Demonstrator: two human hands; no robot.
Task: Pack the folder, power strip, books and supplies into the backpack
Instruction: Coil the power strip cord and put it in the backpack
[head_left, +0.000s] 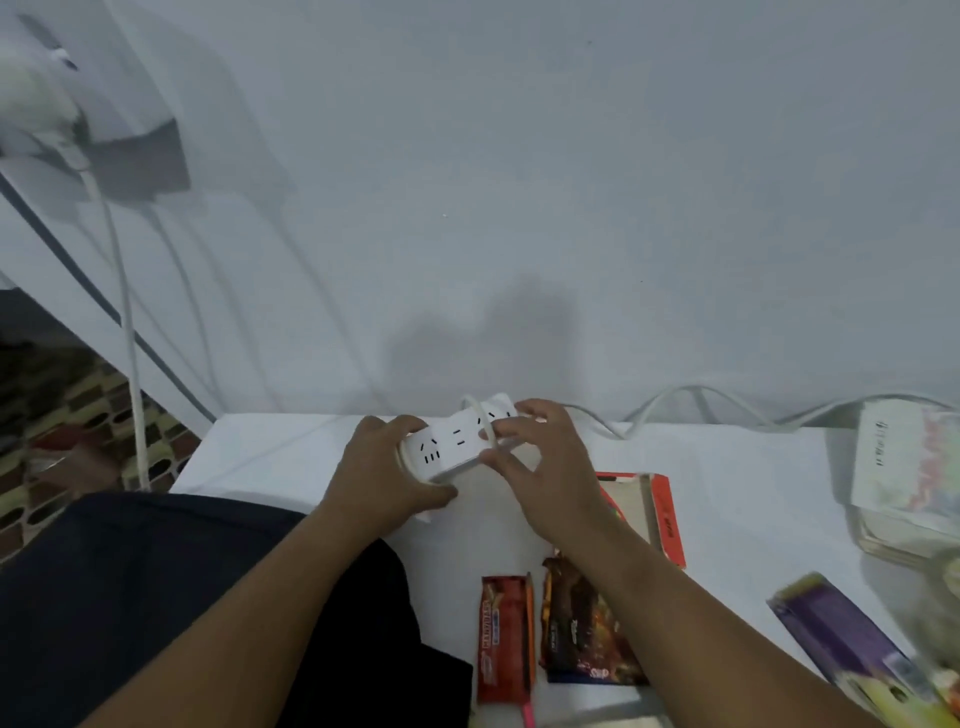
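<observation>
A white power strip is held just above the white table near the wall. My left hand grips its near end. My right hand pinches the white cord looped across the strip's far end. The dark backpack lies at the lower left, partly under my left forearm. An orange folder or book lies flat under my right wrist. White books are stacked at the right edge.
Two snack packs, a red one and a dark one, lie near the front. A purple packet sits at the right. A white cable runs along the wall, and another cord hangs at the left.
</observation>
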